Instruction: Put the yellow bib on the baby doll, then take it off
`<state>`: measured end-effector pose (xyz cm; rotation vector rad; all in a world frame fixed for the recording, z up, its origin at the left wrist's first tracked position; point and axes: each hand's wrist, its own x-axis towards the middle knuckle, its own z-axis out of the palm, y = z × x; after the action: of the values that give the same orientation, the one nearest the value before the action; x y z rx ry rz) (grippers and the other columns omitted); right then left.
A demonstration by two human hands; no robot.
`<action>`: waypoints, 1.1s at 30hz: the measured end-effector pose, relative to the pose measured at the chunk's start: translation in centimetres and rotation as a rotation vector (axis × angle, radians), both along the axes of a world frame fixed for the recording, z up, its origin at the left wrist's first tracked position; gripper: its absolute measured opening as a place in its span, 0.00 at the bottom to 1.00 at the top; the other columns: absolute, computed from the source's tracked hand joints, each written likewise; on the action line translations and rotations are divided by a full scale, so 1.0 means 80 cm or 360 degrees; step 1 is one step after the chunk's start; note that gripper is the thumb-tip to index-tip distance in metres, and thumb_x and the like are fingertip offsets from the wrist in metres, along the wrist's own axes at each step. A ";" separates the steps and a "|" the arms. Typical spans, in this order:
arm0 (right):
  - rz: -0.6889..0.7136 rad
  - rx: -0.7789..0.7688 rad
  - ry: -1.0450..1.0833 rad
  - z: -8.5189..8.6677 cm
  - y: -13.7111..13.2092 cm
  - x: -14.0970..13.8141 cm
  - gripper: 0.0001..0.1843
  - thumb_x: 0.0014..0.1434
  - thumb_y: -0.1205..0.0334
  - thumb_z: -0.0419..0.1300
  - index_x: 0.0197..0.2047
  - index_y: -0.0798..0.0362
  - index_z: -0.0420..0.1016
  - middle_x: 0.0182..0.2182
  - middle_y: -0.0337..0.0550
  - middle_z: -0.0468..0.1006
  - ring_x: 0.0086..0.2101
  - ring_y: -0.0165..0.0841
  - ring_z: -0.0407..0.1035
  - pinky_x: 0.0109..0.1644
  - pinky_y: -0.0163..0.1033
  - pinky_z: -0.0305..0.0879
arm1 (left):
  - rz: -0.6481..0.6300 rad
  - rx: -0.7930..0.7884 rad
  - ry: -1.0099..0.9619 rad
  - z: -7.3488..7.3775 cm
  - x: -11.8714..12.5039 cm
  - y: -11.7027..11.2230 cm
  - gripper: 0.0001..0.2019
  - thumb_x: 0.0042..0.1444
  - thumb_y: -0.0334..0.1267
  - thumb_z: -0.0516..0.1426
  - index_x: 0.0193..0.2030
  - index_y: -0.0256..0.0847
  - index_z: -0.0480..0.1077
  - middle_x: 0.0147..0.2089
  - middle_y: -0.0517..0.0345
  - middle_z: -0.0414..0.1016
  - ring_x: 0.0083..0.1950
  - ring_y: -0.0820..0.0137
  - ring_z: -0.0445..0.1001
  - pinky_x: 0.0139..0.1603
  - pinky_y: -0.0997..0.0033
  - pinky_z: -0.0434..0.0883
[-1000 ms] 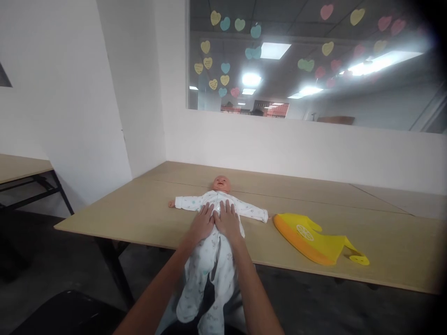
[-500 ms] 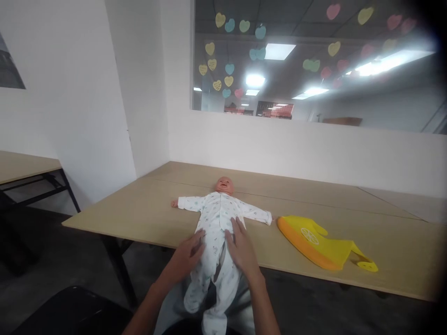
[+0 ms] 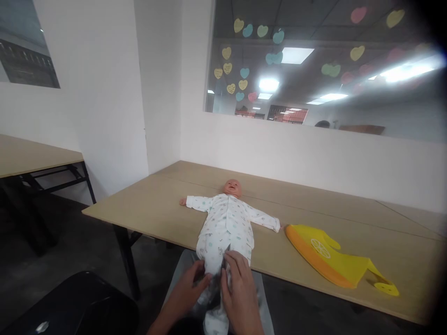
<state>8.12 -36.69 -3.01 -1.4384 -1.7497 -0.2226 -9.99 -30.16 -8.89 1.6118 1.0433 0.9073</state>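
Note:
A baby doll (image 3: 228, 216) lies face up with its arms spread. It wears a white printed top and matching trousers (image 3: 213, 260). Its legs hang past the table edge over my lap, where they are partly hidden by my hands. My left hand (image 3: 190, 286) has its thumb and fingers curled on the trouser leg at the left. On the other leg, my right hand (image 3: 239, 288) is wrapped over the cloth, fingers bent. A dark gap shows between the legs near the right fingertips.
A yellow and orange baby bib (image 3: 335, 260) with a white citrus print lies right of the doll on the wooden table (image 3: 150, 200). A black chair (image 3: 80, 307) stands at lower left. Another table (image 3: 38, 153) is farther left. Behind are a white wall and a window with heart-shaped notes.
Both hands have slid down from the doll's waist to its legs, and their fingers have curled onto the trousers. The camera view has shifted left.

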 end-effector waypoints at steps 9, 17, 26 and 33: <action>0.0095 -0.0299 -0.0304 0.019 0.046 0.002 0.28 0.74 0.58 0.45 0.72 0.58 0.66 0.69 0.47 0.64 0.69 0.41 0.62 0.72 0.52 0.67 | 0.0081 0.0201 0.0121 0.045 -0.006 0.009 0.24 0.60 0.61 0.58 0.30 0.38 0.72 0.27 0.59 0.73 0.30 0.69 0.70 0.32 0.72 0.65; 0.0062 -0.0501 -0.0318 0.040 0.086 0.008 0.29 0.75 0.59 0.42 0.71 0.62 0.66 0.69 0.54 0.63 0.69 0.44 0.59 0.76 0.55 0.59 | 0.0190 0.0744 0.0496 0.130 0.006 0.081 0.10 0.62 0.43 0.58 0.44 0.40 0.73 0.39 0.56 0.79 0.37 0.66 0.76 0.41 0.68 0.70; 0.0039 -0.0649 -0.0237 0.058 0.126 0.020 0.23 0.75 0.62 0.39 0.60 0.58 0.71 0.55 0.54 0.75 0.57 0.48 0.71 0.62 0.56 0.69 | 0.0255 0.1033 0.0944 0.131 0.058 0.123 0.08 0.67 0.36 0.51 0.42 0.41 0.71 0.46 0.51 0.77 0.49 0.58 0.76 0.51 0.60 0.69; 0.0025 -0.0793 -0.0136 0.061 0.161 0.023 0.26 0.75 0.59 0.39 0.64 0.60 0.69 0.63 0.59 0.68 0.61 0.50 0.68 0.64 0.53 0.68 | 0.0347 0.1032 0.0608 0.131 0.061 0.122 0.11 0.71 0.39 0.46 0.44 0.42 0.67 0.45 0.51 0.77 0.47 0.60 0.75 0.50 0.61 0.69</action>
<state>9.96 -23.79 1.88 -1.7823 -1.9742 0.1785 -5.12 -20.40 1.60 2.3078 1.2841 1.1934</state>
